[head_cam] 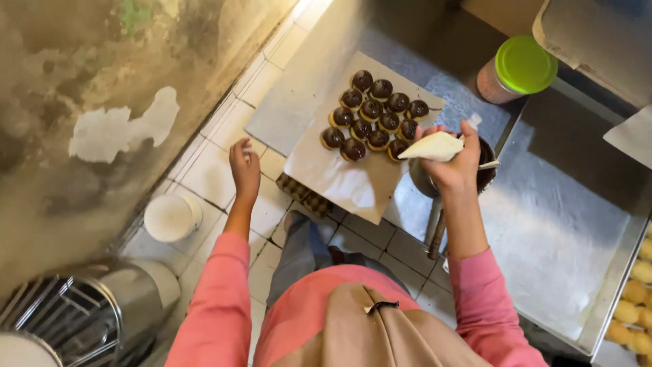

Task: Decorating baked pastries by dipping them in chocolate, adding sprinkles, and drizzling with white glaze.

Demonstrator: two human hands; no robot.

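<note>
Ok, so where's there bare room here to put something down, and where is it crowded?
Free: the near half of the paper sheet, below the chocolate-topped pastries; the steel tray between the pan and the pale buns. Crowded: the paper's far half, and around the right hand holding the piping bag. The left hand is empty.

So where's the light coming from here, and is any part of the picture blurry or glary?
In the head view, light falls from the upper right: the metal tray shows a pale glare, and the right hand with its piping bag is evenly lit. The stained wall at left is dim and soft. The left hand looks slightly blurred. Straight edges bend near the corners.
</note>
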